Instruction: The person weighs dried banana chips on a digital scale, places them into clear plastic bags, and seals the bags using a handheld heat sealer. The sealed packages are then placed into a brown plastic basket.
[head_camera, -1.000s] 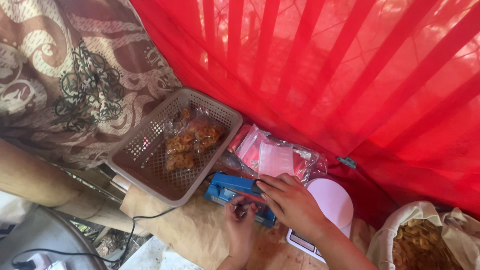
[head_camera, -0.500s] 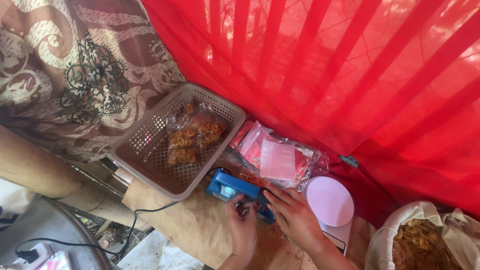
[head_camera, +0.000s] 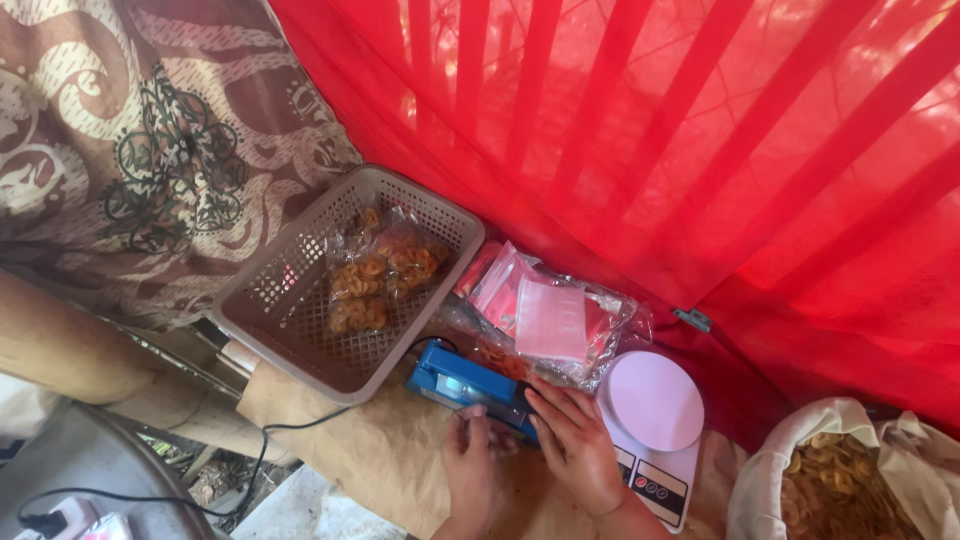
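Note:
A blue heat sealer (head_camera: 462, 382) lies on brown paper at the lower middle. My right hand (head_camera: 578, 448) rests flat on its right end, fingers pressing down on the bar. My left hand (head_camera: 470, 470) sits just in front of the sealer, fingers pinched together on something small that I cannot make out. Behind the sealer lies a pile of clear plastic pouches (head_camera: 545, 315) with pink-white labels. A grey plastic basket (head_camera: 290, 300) to the left holds sealed bags of orange ring snacks (head_camera: 375, 280).
A white digital kitchen scale (head_camera: 655, 410) stands right of my hands. A white sack of ring snacks (head_camera: 835, 485) sits at the lower right. Red striped cloth hangs behind, patterned brown cloth to the left. A black cable (head_camera: 215, 470) runs to a socket strip at the lower left.
The view has shifted, so everything sits lower right in the frame. My right hand has moved from above the sealer onto its right end; my left hand stays in front of it.

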